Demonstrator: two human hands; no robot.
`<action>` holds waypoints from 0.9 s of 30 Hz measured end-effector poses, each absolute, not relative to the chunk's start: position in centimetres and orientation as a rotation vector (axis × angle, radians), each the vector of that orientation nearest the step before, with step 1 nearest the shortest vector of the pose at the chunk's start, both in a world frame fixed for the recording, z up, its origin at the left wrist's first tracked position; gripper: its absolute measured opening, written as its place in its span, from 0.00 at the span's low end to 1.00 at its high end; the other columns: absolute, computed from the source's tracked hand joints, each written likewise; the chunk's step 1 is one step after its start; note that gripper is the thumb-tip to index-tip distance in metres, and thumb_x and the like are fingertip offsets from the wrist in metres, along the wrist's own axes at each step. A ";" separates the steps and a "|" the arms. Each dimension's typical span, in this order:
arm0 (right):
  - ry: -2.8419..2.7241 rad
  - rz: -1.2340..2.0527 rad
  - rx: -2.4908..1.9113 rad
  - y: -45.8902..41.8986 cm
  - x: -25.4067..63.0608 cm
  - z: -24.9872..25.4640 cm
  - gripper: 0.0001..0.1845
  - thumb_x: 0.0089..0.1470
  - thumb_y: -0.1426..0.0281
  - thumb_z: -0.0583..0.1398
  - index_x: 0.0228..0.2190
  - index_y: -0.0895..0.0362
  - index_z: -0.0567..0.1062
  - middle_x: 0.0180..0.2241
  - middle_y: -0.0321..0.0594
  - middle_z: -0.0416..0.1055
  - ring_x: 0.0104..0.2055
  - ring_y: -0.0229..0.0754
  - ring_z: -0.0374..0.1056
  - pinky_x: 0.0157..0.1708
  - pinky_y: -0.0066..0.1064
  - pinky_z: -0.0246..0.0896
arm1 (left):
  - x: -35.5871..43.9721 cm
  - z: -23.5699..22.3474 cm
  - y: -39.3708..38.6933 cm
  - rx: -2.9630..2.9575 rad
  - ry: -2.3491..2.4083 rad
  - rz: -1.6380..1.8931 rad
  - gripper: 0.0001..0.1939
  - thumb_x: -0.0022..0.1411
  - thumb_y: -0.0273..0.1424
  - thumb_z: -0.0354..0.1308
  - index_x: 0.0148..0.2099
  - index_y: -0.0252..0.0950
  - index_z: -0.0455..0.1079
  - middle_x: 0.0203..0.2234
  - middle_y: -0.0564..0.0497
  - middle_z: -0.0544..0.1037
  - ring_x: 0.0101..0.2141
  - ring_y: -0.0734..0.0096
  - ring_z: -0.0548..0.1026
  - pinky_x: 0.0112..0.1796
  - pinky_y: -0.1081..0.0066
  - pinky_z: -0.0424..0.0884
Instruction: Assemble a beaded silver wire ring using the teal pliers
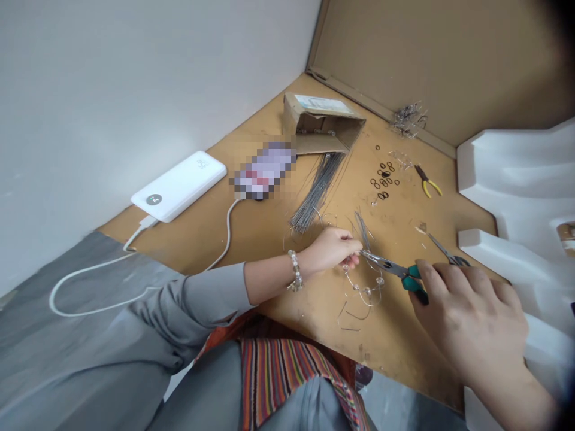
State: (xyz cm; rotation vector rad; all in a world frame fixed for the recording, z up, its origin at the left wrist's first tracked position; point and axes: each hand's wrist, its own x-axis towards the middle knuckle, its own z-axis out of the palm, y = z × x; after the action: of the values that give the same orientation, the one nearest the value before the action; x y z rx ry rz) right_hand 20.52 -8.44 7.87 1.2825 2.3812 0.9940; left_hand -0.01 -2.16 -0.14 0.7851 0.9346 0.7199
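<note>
In the middle of the table, my left hand (335, 248) is closed in a pinch on the end of a wire strung with clear beads (367, 291). The rest of the strand hangs in a loop below my fingers. My right hand (471, 311) grips the green handles of a pair of pliers (395, 269). Their long jaws point left and reach the wire beside my left fingertips; whether they bite on it I cannot tell. A few cut wire pieces (350, 328) lie below the loop. Thin straight wires (363, 230) lie just beyond my left hand.
A cardboard box (291, 120) lies on its side, with a bundle of wires (317, 197) before it. Dark rings (383, 182), yellow-handled pliers (426, 181), scissors (442, 248) and tangled wire (409, 120) lie right. A white power bank (179, 185) is cabled to a phone (267, 170). White foam (485, 173) borders the right.
</note>
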 end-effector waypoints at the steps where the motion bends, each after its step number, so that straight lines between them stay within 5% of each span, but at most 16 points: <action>1: 2.382 0.993 1.277 -8.4 20.5 7.9 0.12 0.56 0.66 0.57 0.41 0.57 0.72 0.33 0.43 0.72 0.35 0.48 0.60 0.33 0.38 0.46 | 0.0 -0.1 -2.2 0.777 0.939 0.716 0.10 0.58 0.22 0.52 0.24 0.31 0.63 0.17 0.53 0.70 0.16 0.82 0.67 0.20 0.79 0.62; 19: 2.478 0.974 1.112 -7.4 20.3 9.2 0.11 0.57 0.69 0.55 0.39 0.61 0.73 0.30 0.44 0.72 0.34 0.47 0.63 0.32 0.37 0.48 | 0.0 0.1 -2.5 0.745 0.954 0.698 0.09 0.59 0.24 0.53 0.26 0.31 0.64 0.18 0.53 0.71 0.18 0.82 0.69 0.22 0.79 0.65; 27: 2.367 0.979 1.205 -7.7 20.6 9.5 0.20 0.53 0.69 0.58 0.49 0.57 0.70 0.39 0.45 0.73 0.40 0.50 0.62 0.35 0.39 0.47 | 0.0 0.1 -2.5 0.982 0.972 0.763 0.11 0.59 0.26 0.53 0.24 0.32 0.63 0.17 0.55 0.70 0.17 0.84 0.67 0.19 0.80 0.60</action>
State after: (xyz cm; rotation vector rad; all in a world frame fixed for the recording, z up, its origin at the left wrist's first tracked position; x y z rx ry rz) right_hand 20.65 -7.72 9.50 1.2051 2.3668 0.9794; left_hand -0.04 -2.47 0.14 0.9816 0.9716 0.7628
